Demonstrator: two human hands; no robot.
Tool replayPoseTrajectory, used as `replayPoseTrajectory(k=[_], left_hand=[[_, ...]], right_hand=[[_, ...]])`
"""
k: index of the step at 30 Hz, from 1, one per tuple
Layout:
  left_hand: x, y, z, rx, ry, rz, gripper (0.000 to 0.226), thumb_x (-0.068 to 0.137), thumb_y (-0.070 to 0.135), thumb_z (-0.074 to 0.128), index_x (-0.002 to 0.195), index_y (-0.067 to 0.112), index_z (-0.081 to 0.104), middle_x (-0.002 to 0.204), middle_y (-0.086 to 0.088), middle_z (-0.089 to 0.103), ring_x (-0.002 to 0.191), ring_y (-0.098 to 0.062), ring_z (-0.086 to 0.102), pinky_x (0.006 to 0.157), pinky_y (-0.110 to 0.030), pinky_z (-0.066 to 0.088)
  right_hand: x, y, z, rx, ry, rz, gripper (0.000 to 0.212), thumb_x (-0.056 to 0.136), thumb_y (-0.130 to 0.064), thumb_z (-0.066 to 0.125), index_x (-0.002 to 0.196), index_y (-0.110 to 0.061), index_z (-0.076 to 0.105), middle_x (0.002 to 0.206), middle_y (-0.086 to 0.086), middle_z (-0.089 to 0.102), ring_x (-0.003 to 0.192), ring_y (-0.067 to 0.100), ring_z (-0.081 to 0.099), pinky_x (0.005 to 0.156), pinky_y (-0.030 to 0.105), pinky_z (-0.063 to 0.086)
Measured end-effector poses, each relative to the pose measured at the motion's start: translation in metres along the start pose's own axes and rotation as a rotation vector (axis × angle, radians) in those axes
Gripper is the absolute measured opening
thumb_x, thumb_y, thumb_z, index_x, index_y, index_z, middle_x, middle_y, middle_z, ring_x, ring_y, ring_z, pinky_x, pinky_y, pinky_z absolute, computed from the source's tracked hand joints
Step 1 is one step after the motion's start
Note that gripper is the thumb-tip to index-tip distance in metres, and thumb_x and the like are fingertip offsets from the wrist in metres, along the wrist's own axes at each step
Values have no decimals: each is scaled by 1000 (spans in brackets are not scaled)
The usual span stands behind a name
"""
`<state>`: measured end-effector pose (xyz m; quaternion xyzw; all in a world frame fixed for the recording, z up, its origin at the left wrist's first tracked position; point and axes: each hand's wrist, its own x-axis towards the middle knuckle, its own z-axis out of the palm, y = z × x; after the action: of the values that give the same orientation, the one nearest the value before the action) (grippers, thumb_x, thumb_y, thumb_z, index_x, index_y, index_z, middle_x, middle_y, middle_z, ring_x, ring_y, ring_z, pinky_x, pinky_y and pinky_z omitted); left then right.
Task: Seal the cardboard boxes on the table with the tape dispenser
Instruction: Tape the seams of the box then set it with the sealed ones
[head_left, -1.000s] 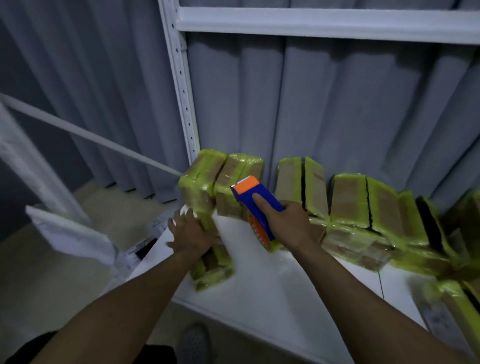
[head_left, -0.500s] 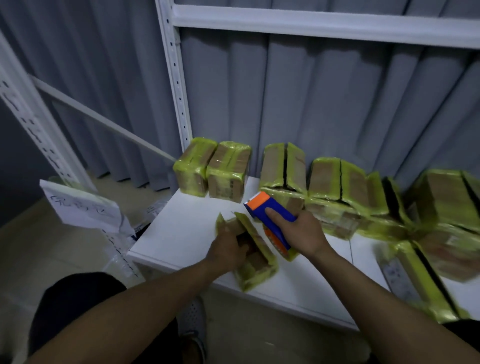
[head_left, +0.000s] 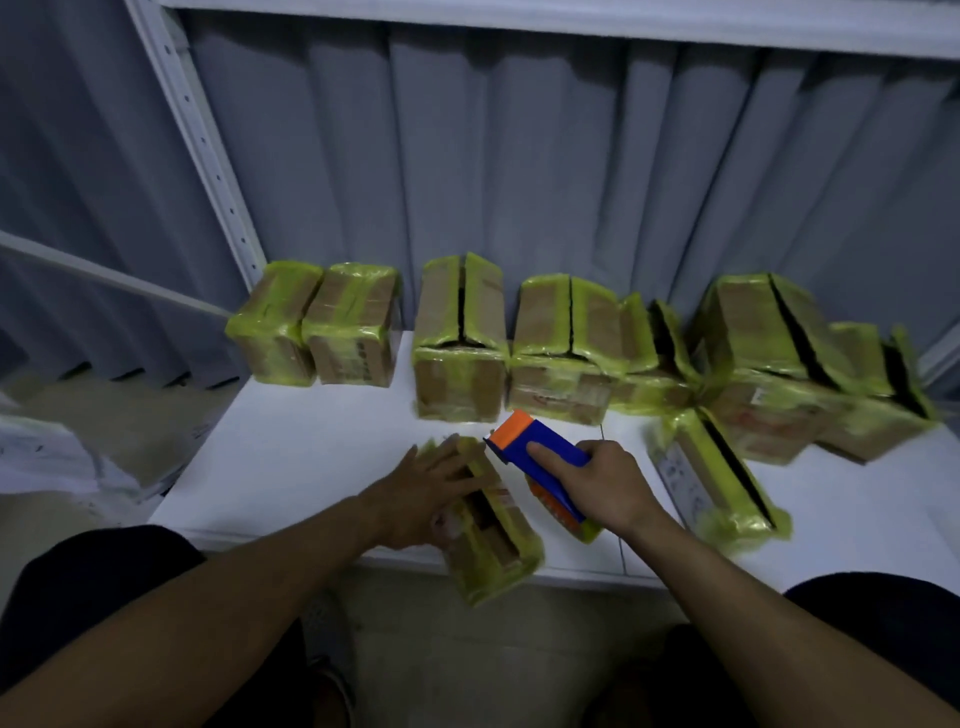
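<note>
- Your left hand (head_left: 421, 493) lies flat, fingers fairly straight, on the box (head_left: 498, 561) at lower centre, probably to hold its flaps down and keep it steady.
- Your right hand (head_left: 605, 488) wraps the tape dispenser (head_left: 540, 457), forefinger along its blue back. The orange nose is just beside the box's far end, likely to start a strip there.
- The box juts past the front edge of the table (head_left: 291, 457).
- More boxes (head_left: 561, 353), several with open seams, wait along the back at mid-frame.
</note>
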<state>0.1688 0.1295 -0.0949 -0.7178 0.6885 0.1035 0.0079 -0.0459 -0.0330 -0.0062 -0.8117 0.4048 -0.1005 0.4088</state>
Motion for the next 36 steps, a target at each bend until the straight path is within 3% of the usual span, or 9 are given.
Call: replayPoseTrajectory(k=[3, 6, 9, 13, 20, 23, 27, 33, 36], left_hand=[[12, 0, 11, 33, 53, 34, 83, 89, 73, 47, 155, 47, 5, 166, 10, 4, 153, -22, -2, 119, -53, 16], [23, 19, 21, -59, 116, -126, 79, 88, 75, 36, 155, 48, 3, 166, 9, 7, 153, -26, -2, 119, -56, 14], [29, 53, 30, -121, 170, -275, 81, 85, 77, 30, 154, 47, 2, 165, 4, 13, 152, -31, 5, 117, -56, 20], [37, 73, 45, -133, 167, -236, 81, 90, 69, 32, 157, 34, 3, 163, -1, 18, 144, -34, 19, 112, -52, 31], [24, 47, 27, -31, 391, -119, 83, 73, 63, 74, 141, 25, 49, 148, -5, 49, 141, -32, 36, 110, -55, 34], [16, 39, 43, -18, 424, -62, 80, 58, 48, 92, 124, 10, 67, 124, -8, 68, 118, -27, 61, 104, -31, 35], [13, 50, 51, -248, 359, -129, 75, 71, 47, 85, 131, 8, 62, 133, -11, 62, 124, -36, 53, 104, -49, 48], [11, 71, 54, -319, 315, -178, 78, 75, 62, 75, 137, 17, 58, 145, 1, 51, 133, -25, 38, 112, -30, 35], [8, 69, 60, -301, 352, -125, 70, 78, 65, 69, 132, 21, 61, 140, -1, 55, 129, -25, 38, 107, -33, 39]], right_hand=[[2, 12, -2, -21, 5, 14, 61, 85, -68, 68, 64, -11, 62, 61, 4, 68, 55, 14, 65, 54, 22, 44], [8, 19, -7, 9, 24, 31, 69, 84, -69, 68, 73, -1, 69, 70, 14, 72, 65, 25, 70, 59, 28, 46], [10, 22, -11, 48, 20, 57, 71, 85, -69, 68, 82, 2, 73, 75, 15, 74, 66, 24, 70, 60, 28, 47], [9, 30, -8, 149, -10, 112, 65, 84, -68, 70, 75, -3, 70, 68, 11, 71, 58, 17, 63, 60, 28, 46], [9, 42, -2, 174, -24, 184, 57, 85, -67, 69, 72, -11, 66, 66, 4, 69, 58, 15, 64, 58, 23, 45], [11, 46, 3, 118, -34, 204, 65, 84, -70, 67, 81, -6, 72, 76, 7, 75, 70, 21, 72, 64, 28, 51], [21, 43, -2, -125, -120, 217, 69, 87, -74, 60, 82, -5, 68, 82, 12, 73, 71, 23, 70, 65, 31, 49], [18, 41, -8, -170, -88, 158, 59, 94, -67, 56, 81, -10, 64, 79, 7, 69, 67, 19, 66, 61, 28, 45], [17, 41, -3, -92, -85, 151, 58, 93, -68, 57, 88, -11, 67, 83, 6, 72, 72, 18, 69, 62, 27, 47]])
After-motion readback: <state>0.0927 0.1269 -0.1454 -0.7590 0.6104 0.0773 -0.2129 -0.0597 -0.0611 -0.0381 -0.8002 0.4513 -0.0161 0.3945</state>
